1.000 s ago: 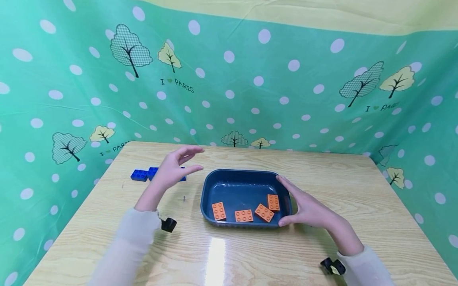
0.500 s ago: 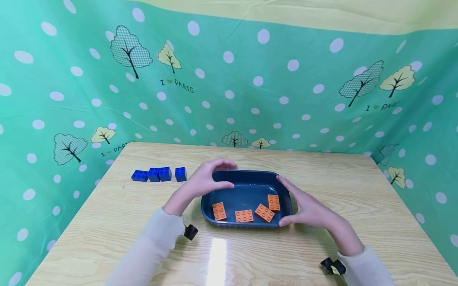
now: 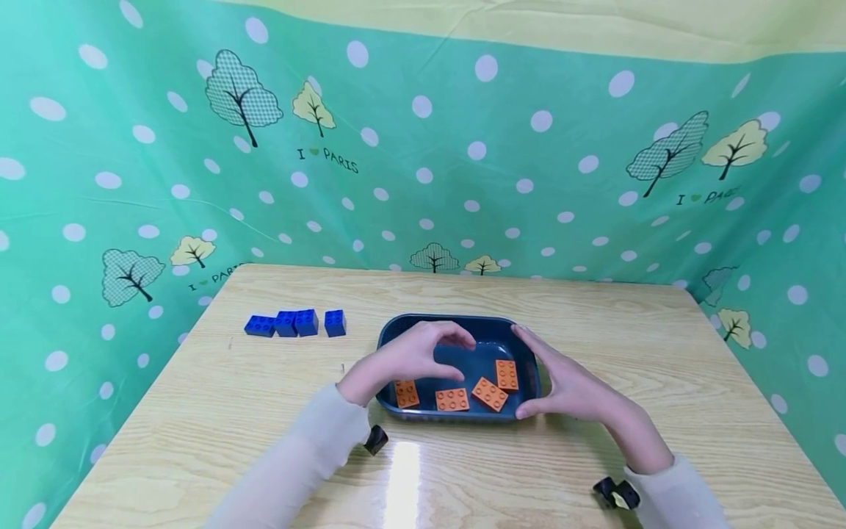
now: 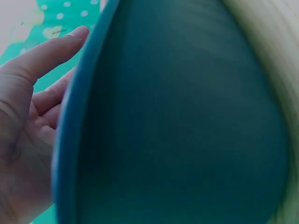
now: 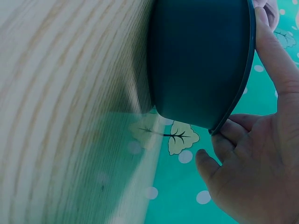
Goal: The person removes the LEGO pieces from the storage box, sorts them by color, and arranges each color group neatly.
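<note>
A dark blue rectangular bin point(image 3: 463, 375) stands on the table, with several orange toy building bricks point(image 3: 452, 400) inside along its near side and right end. Over the left half of the bin hovers my left hand point(image 3: 413, 354), thumb and fingers apart and loosely bent, nothing held. It partly covers the leftmost orange brick point(image 3: 407, 395). In the left wrist view the same hand point(image 4: 28, 140) appears behind the bin's rim point(image 4: 70, 140). My right hand point(image 3: 562, 380) holds the bin's right end, its thumb at the near corner and fingers at the far corner, as the right wrist view also shows.
Several blue toy bricks point(image 3: 307, 322) lie in a row at the back left of the wooden table point(image 3: 628, 330). A green dotted cloth point(image 3: 423, 147) hangs behind and at both sides. Each wrist carries a small black device point(image 3: 376, 439).
My left hand has moved right from near the blue bricks to over the bin, uncovering those bricks. My right hand and the bin have stayed put.
</note>
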`<state>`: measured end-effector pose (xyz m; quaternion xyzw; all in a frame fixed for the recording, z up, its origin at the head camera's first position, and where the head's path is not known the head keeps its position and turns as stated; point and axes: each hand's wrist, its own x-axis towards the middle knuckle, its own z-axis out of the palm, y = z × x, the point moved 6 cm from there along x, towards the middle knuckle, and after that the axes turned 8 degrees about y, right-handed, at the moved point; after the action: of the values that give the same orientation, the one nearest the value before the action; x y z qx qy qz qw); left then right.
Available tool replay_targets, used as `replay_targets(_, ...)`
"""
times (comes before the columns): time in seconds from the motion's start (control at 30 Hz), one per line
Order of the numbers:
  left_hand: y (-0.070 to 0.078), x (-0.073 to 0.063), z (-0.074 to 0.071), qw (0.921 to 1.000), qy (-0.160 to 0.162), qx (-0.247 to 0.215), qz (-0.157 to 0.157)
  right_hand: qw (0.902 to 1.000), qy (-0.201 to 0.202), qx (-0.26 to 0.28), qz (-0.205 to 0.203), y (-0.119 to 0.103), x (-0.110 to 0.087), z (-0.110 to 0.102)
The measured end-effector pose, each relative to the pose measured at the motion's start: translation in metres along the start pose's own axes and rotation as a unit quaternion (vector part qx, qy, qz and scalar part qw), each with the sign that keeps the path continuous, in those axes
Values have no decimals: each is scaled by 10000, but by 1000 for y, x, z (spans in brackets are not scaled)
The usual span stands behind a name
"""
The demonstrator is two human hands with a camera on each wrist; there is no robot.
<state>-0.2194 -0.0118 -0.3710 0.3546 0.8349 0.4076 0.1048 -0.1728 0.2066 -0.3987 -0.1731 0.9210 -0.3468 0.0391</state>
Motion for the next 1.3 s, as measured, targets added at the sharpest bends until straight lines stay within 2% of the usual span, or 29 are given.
replay_targets(0.1,1,2,11,9998,-172,-45,32,10000,-15,6,-9,-1,0,0)
replay_targets(0.23,-3,4,26,9992,-306,-252,-76,10000,-18,23,-30,-1,0,1)
replay_targets(0.37,-10,8,41,9987,-330,-316,-228,10000,1,-3,-80,-2,1,2)
replay_targets(0.5,-13,11,50,9992,-271,-131,-278,10000,-1,23,-89,-2,0,2)
replay_targets(0.7,-16,15,57,9979,-313,351,-437,9999,64,54,-142,-1,-1,-1)
replay_targets(0.93,-21,17,59,9953,-369,595,-673,9999,49,20,-128,1,-1,0)
replay_targets(1.3,-20,17,56,9958,-311,587,-625,9997,36,74,-225,-2,-1,0)
